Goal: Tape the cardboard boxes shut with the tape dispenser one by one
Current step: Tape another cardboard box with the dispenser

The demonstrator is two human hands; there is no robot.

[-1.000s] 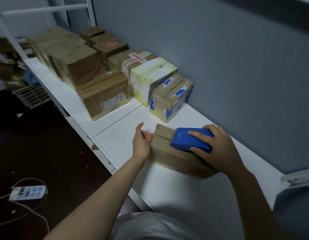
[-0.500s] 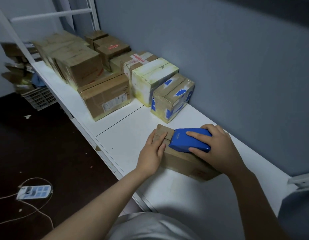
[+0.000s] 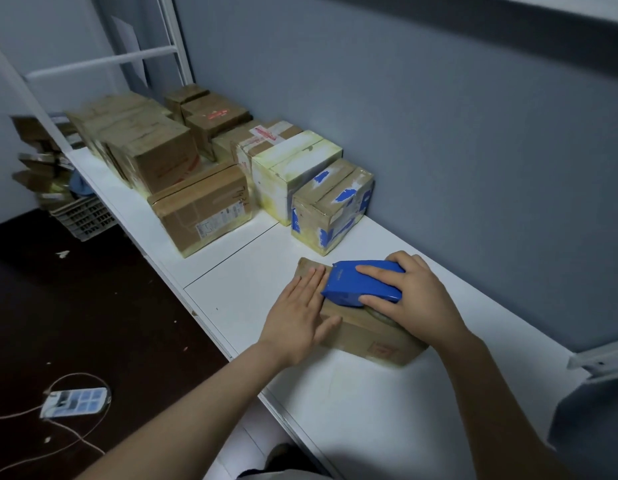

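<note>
No text I can read; label (image 3: 214, 226) on brown box (image 3: 186, 206), red print (image 3: 219, 115) on far box (image 3: 205, 135), mark (image 3: 339, 271) on tape dispenser (image 3: 364, 284) all blurred.

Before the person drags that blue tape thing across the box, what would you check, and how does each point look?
1. Box held steady: the left hand presses flat on the box: ok.
2. Firm grip on the tool: the right hand curls round the tape dispenser: ok.
3. Dispenser seated on the box top: ok.
4. Tape stuck to the cardboard: hidden under the dispenser: cannot tell.
5. Left fingers out of the dispenser's way: they lie right beside its front edge: not ok if it travels that way.
6. Room around: the box sits on the table, apart from the blue-patched box: ok.
</note>
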